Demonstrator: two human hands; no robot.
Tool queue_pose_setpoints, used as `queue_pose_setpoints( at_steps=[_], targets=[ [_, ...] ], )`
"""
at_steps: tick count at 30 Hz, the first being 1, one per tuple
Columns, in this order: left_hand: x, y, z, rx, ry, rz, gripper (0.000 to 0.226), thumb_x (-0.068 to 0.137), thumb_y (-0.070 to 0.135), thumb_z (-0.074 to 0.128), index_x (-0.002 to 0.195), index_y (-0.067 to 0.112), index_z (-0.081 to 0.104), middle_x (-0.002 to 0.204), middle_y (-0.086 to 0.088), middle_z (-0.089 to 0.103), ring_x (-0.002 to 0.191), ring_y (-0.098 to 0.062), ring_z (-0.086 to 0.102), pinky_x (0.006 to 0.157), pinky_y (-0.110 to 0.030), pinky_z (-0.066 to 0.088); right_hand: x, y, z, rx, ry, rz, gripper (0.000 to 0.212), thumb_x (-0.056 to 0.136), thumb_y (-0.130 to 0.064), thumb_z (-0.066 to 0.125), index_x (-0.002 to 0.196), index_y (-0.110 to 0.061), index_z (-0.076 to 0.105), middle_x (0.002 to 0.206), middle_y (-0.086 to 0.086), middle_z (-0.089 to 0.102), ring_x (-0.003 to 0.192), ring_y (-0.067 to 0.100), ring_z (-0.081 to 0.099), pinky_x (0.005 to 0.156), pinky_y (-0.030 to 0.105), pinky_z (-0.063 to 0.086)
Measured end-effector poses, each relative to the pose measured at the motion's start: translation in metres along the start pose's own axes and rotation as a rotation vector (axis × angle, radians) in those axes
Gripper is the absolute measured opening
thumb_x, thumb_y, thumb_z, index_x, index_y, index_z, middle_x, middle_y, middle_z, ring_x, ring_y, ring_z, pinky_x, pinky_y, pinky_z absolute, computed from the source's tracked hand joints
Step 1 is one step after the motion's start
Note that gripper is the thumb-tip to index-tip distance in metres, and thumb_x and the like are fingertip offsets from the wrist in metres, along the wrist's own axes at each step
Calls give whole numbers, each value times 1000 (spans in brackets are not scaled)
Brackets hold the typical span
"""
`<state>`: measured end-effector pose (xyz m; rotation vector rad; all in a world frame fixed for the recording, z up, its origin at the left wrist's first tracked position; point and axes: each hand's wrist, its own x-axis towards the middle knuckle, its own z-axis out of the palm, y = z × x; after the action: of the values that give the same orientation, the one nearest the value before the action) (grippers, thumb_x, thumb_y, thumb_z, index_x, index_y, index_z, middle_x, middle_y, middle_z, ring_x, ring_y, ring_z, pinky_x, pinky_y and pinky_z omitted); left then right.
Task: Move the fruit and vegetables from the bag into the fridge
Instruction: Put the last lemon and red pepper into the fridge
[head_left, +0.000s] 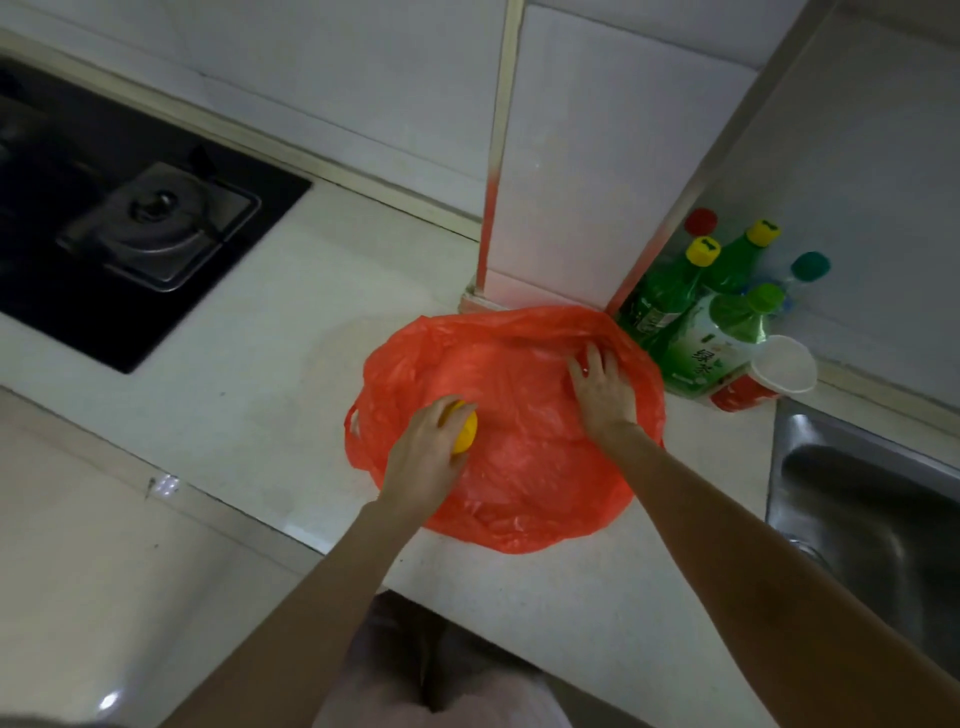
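Note:
A red plastic bag (519, 467) lies flattened on the white counter (260, 353), against a tiled wall corner. My left hand (426, 452) is closed around a yellow fruit (464, 428) over the bag's left side, near its handle. My right hand (605, 387) lies flat on the bag's upper right part, fingers spread, palm down. What else the bag holds is hidden under the plastic. No fridge is in view.
A black gas hob (130, 228) is set into the counter at the left. Several green bottles (691, 322) and a red-and-white paper cup (763, 374) stand right of the bag. A steel sink (862, 499) lies at the right edge.

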<state>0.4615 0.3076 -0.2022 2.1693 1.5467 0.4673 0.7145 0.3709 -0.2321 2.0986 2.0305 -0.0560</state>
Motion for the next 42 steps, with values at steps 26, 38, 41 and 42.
queue_pose_setpoints(
  at_steps=[26, 38, 41, 42],
  targets=[
    [-135, -83, -47, -141, 262, -375, 58, 68, 3, 75, 123, 12, 58, 129, -12, 53, 110, -32, 56, 85, -38, 50, -115, -152, -18, 844, 83, -283, 77, 62, -30, 81, 131, -21, 48, 130, 2, 48, 115, 20, 51, 91, 34, 49],
    [-269, -203, -132, -184, 454, -586, 60, 68, 8, 80, 123, 7, 57, 124, -15, 55, 107, -32, 55, 84, -28, 41, -165, -370, -54, 901, -88, -536, 77, 65, -29, 82, 132, -23, 44, 132, -2, 45, 115, 14, 48, 92, 23, 42],
    [-311, -252, -168, -136, 510, -670, 62, 67, 10, 81, 124, 8, 56, 126, -14, 54, 108, -33, 55, 82, -28, 41, -177, -451, -68, 918, -108, -618, 78, 66, -29, 82, 133, -24, 44, 133, -1, 44, 115, 13, 47, 89, 22, 42],
    [-325, -267, -178, -119, 526, -710, 63, 68, 11, 81, 125, 9, 55, 127, -14, 53, 108, -32, 54, 81, -30, 42, -182, -478, -72, 922, -123, -647, 77, 66, -28, 82, 133, -24, 44, 134, -1, 44, 116, 12, 47, 88, 22, 42]
  ],
)
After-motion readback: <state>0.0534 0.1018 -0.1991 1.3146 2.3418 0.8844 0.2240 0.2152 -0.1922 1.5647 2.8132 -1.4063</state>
